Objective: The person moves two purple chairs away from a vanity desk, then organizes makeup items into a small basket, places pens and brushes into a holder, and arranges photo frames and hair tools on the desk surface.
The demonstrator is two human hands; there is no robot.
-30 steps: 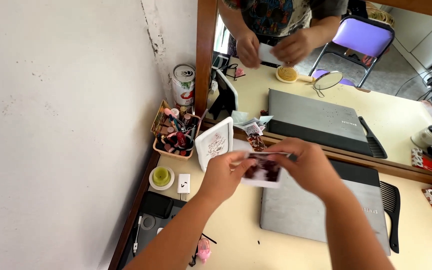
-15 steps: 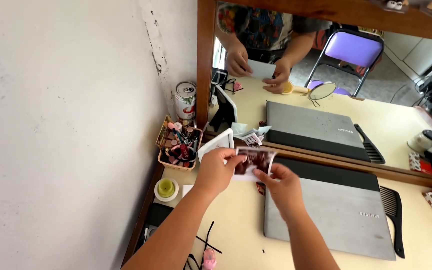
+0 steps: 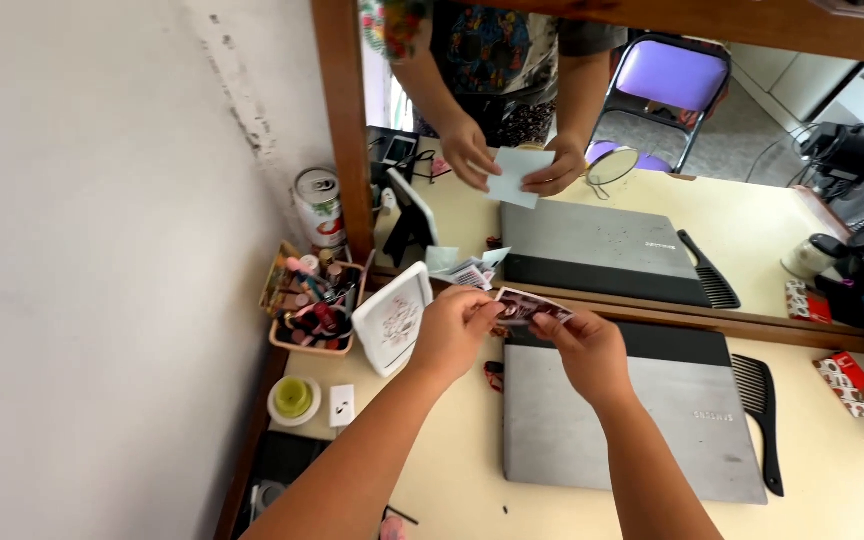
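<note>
A: State the finish of the photo print (image 3: 530, 304).
B: Glossy paper, dark image, white border.
A: And the laptop (image 3: 622, 415)?
B: Matt grey metal-look lid. The comb (image 3: 758, 408) is black plastic; the desk (image 3: 452, 470) is smooth cream laminate; the mirror frame (image 3: 340, 130) is varnished wood.

A tall drink can (image 3: 318, 208), silver with a red-and-green printed wrap, stands in the corner by the wall, just behind my small basket. Flat on my surface near the left edge lies a small white rectangular tag (image 3: 342, 405) with a few dark marks, just beside a round green-filled dish. At the far right, a small red box (image 3: 846, 384) with a white pattern lies near the black comb. The grey laptop (image 3: 620, 420) in front of me is shut, so its screen is hidden.
</note>
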